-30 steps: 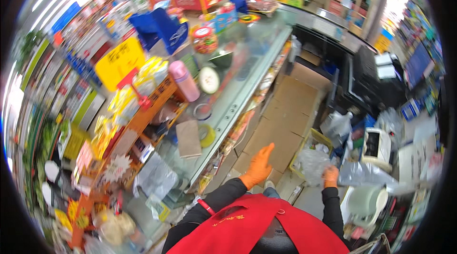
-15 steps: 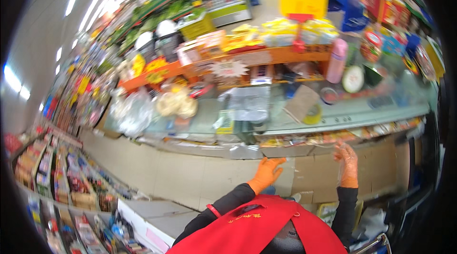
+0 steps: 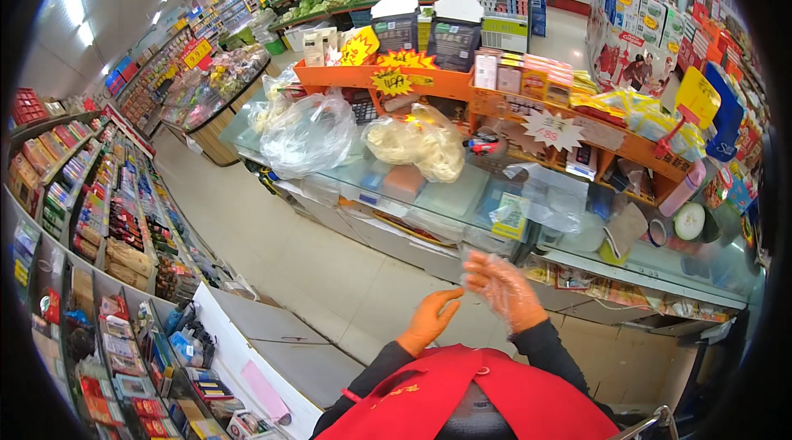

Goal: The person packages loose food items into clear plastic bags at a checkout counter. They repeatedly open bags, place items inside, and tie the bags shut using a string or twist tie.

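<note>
A: What is changing around the desk (image 3: 342, 187)?

B: The view is swinging left, so the desk's left end is showing closer to the middle than half a second ago. The orange rack (image 3: 450, 87) is standing along the far edge. The big clear bag (image 3: 305, 139) is lying near the left end, and the pale yellow bundle (image 3: 412, 143) is resting just right of it.

A: And the hands?

B: They are coming together. The right hand (image 3: 505, 293) is no longer hanging toward the desk's right end; it is hovering just beside the left hand (image 3: 431, 320), both staying in front of the near edge.

A: How are the arms slanting?

B: Both are leaning inward: the right is pointing its fingers up and left toward the near edge, the left up and right.

A: Is either one grasping anything?

B: The left is hanging released, its fingers loosely bending toward the right. The right is not clenching; its fingers are curving gently. Whether the two are touching, I cannot tell.

A: Where is the clear plastic (image 3: 491, 273)?

B: It is covering the right hand, over an orange glove (image 3: 524, 314), near the desk's near edge.
</note>
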### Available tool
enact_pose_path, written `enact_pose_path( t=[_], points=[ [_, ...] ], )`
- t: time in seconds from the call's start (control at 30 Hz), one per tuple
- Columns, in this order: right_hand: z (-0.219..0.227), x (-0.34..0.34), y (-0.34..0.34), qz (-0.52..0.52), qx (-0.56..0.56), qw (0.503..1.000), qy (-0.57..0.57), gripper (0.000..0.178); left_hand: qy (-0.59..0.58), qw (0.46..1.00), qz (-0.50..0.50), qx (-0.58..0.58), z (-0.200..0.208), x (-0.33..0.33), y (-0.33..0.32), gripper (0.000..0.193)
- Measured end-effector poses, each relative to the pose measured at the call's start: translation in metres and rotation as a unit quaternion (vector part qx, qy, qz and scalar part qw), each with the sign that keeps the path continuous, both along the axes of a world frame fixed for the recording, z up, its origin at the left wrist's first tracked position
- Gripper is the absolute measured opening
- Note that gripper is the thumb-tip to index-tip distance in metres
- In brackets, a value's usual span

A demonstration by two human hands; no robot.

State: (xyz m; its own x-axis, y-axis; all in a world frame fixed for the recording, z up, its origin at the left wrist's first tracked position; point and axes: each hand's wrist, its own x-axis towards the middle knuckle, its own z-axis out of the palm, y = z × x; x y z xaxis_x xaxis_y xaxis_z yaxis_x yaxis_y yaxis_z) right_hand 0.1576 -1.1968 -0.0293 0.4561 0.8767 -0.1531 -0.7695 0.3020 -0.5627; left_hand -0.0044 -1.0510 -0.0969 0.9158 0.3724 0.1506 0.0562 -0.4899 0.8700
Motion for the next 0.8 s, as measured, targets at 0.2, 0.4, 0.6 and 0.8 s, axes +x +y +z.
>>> enact_pose_path(
  t=[0.2,0.4,0.6,0.8],
  points=[
    [0.005,-0.040,0.126,0.073,-0.001,0.997,0.029,0.042,0.041,0.991,0.097,-0.085,-0.018,-0.090,0.115,0.031],
    [0.002,-0.044,0.231,0.125,0.031,0.990,0.055,0.055,0.033,0.964,0.198,-0.172,-0.022,-0.125,0.181,0.030],
    [-0.016,-0.030,0.313,0.231,0.041,0.970,0.066,0.060,-0.013,0.963,0.223,-0.148,-0.013,-0.108,0.242,0.026],
    [-0.026,-0.004,0.403,0.238,0.029,0.967,0.087,0.034,-0.014,0.951,0.276,-0.136,-0.006,-0.098,0.335,0.026]
  ],
)
